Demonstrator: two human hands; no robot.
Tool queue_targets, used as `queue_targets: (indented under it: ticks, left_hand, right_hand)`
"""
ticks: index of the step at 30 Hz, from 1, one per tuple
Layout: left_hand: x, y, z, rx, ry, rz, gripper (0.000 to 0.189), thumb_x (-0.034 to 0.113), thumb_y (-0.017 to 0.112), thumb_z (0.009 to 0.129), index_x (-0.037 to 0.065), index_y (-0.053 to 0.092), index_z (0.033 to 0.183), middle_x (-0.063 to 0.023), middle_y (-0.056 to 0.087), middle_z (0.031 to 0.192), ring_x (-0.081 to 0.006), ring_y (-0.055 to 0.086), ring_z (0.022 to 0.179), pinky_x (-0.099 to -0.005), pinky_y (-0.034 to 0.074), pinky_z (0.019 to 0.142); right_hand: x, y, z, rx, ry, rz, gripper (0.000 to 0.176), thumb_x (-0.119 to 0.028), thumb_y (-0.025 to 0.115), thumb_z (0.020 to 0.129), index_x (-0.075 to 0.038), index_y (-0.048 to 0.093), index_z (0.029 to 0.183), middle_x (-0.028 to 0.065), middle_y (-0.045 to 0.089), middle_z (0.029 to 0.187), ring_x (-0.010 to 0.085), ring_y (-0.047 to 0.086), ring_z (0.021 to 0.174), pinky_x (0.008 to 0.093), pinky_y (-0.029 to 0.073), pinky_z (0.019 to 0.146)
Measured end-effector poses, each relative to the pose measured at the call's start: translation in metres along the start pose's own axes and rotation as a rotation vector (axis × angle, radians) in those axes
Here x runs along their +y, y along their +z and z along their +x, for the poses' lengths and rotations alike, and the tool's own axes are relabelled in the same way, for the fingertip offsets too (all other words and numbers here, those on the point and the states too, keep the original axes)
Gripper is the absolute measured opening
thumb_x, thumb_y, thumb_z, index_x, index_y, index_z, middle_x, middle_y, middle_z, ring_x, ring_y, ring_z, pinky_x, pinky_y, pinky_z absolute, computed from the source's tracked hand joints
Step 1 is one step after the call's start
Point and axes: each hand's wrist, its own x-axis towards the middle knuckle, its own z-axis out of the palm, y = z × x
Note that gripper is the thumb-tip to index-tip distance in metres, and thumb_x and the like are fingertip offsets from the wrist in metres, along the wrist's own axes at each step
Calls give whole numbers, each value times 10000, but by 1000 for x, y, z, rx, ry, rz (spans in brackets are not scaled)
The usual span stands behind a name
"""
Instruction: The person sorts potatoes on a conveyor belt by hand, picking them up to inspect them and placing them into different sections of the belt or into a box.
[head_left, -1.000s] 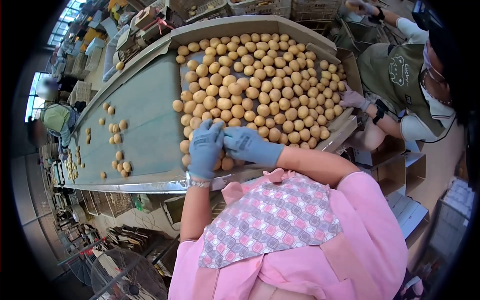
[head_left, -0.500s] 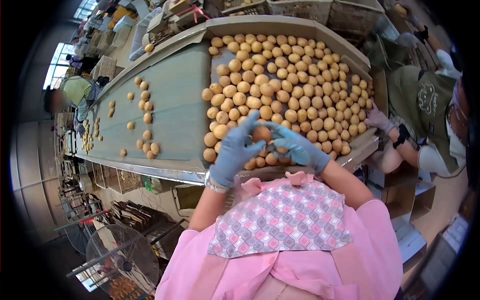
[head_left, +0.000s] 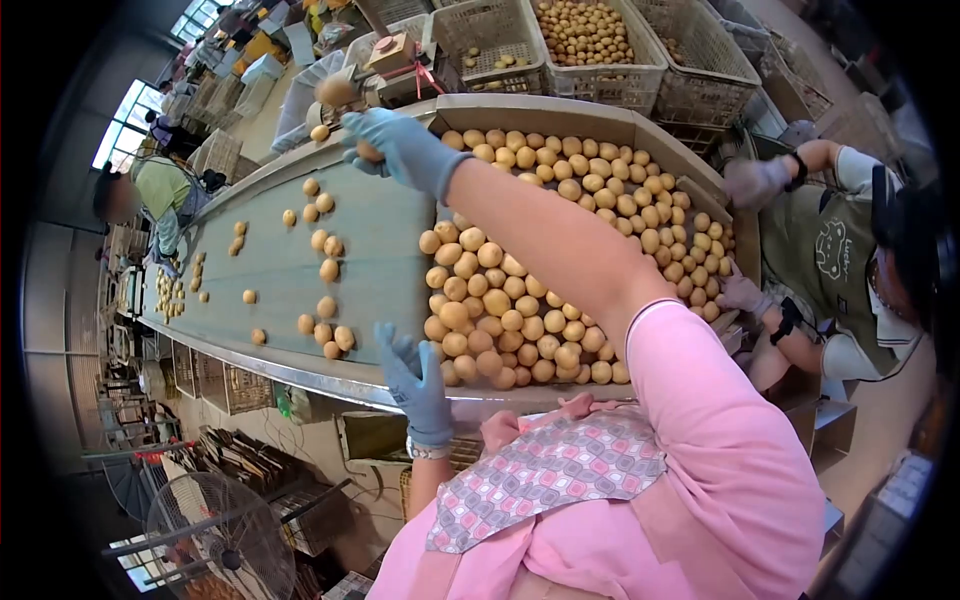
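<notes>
My right hand point(head_left: 400, 148), in a blue glove, reaches across to the belt's far side. Its fingers are curled round a round brown fruit point(head_left: 370, 151), partly hidden by the glove. Just beyond the fingertips is another brown fruit point(head_left: 338, 92), blurred and apparently in the air. My left hand point(head_left: 412, 388), also gloved, hovers over the near metal edge with its fingers apart and nothing in them. Many round yellow-brown fruits point(head_left: 497, 302) cover the sorting table to the right of the green belt point(head_left: 385, 220).
Plastic crates point(head_left: 600, 75), some holding fruit, line the far side. A co-worker's gloved hand point(head_left: 742, 294) touches fruit at the right end. Another person point(head_left: 160, 190) stands at the belt's far left. A large fan point(head_left: 225, 545) is at lower left.
My hands have parted from around a brown fruit over the pile. The right swung to the far left and the left moved back to the near edge. Belt fruits shifted in view.
</notes>
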Motion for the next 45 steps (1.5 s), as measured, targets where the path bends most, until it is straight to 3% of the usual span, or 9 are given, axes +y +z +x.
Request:
queue_targets:
  ticks: [4, 9, 13, 16, 20, 25, 34, 41, 45]
  left_hand:
    - [6, 12, -7, 229, 244, 11, 632, 67, 635, 994, 2, 411, 1581, -210, 527, 1507, -309, 551, 1342, -409, 497, 1060]
    - [-15, -4, -4, -238, 403, 340, 388, 98, 571, 1058, -6, 565, 1432, -235, 574, 1432, -419, 565, 1301, -452, 471, 1088]
    - [-17, -22, -13, -121, 379, 270, 253, 94, 517, 1097, -18, 620, 1299, -149, 652, 1193, -233, 657, 1010, -371, 552, 884]
    - [-49, -58, -13, 330, 400, 167, 287, 157, 501, 1124, -15, 635, 1310, -108, 647, 1136, -186, 637, 958, -342, 549, 799]
    - [-176, -144, -33, 652, -143, 106, 323, 227, 506, 1129, 6, 650, 1315, -85, 655, 1156, -207, 615, 991, -346, 531, 880]
    - [-378, -229, -77, 434, -619, -91, 473, 247, 498, 1123, 32, 473, 1543, -166, 610, 1396, -231, 610, 1182, -368, 516, 1005]
    - [-67, -81, 29, 52, 181, 237, 591, 293, 585, 1063, -42, 442, 1529, -248, 459, 1578, -383, 417, 1473, -496, 308, 1237]
    - [-2, 37, 56, -1063, 723, 746, 674, 434, 771, 883, 192, 592, 1486, -151, 451, 1633, -404, 355, 1535, -618, 206, 1249]
    - [-34, 50, 135, -738, 884, 855, 611, 406, 756, 904, 241, 608, 1472, -122, 470, 1614, -395, 347, 1538, -668, 200, 1230]
  right_hand:
    - [105, -20, -76, -286, -517, -817, 451, -274, 601, 1081, -36, 554, 1462, 103, 667, 1273, 178, 648, 1071, 347, 558, 956]
    - [141, -50, -187, -260, 703, -336, 463, -275, 466, 1143, -27, 499, 1533, 164, 533, 1528, 190, 522, 1396, 349, 411, 1188]
    - [174, -128, -277, -360, -95, -357, 436, -259, 514, 1111, -32, 561, 1480, 127, 607, 1454, 206, 613, 1268, 353, 480, 1101]
    - [107, -154, -347, -1, 28, -979, 418, -211, 667, 1018, -53, 630, 1403, 109, 688, 1328, 232, 716, 1036, 395, 557, 945]
    - [122, -232, -426, 282, -217, -1429, 328, -192, 639, 1043, -23, 691, 1318, 110, 756, 1175, 206, 704, 1069, 326, 550, 936]
    - [129, -249, -430, 593, -12, -714, 330, -165, 564, 1090, 3, 662, 1357, 86, 713, 1231, 143, 671, 1056, 284, 545, 933]
    - [121, -172, -337, -291, -711, -1814, 563, -299, 721, 907, -156, 606, 1439, 100, 569, 1472, 274, 522, 1366, 540, 359, 1187]
    - [114, -183, -150, 57, -424, -1865, 820, -571, 681, 900, -164, 456, 1575, 109, 454, 1596, 330, 410, 1469, 591, 274, 1223]
    - [132, -196, -155, 316, -543, -2035, 790, -568, 638, 947, -103, 465, 1562, 164, 410, 1631, 345, 383, 1502, 573, 247, 1248]
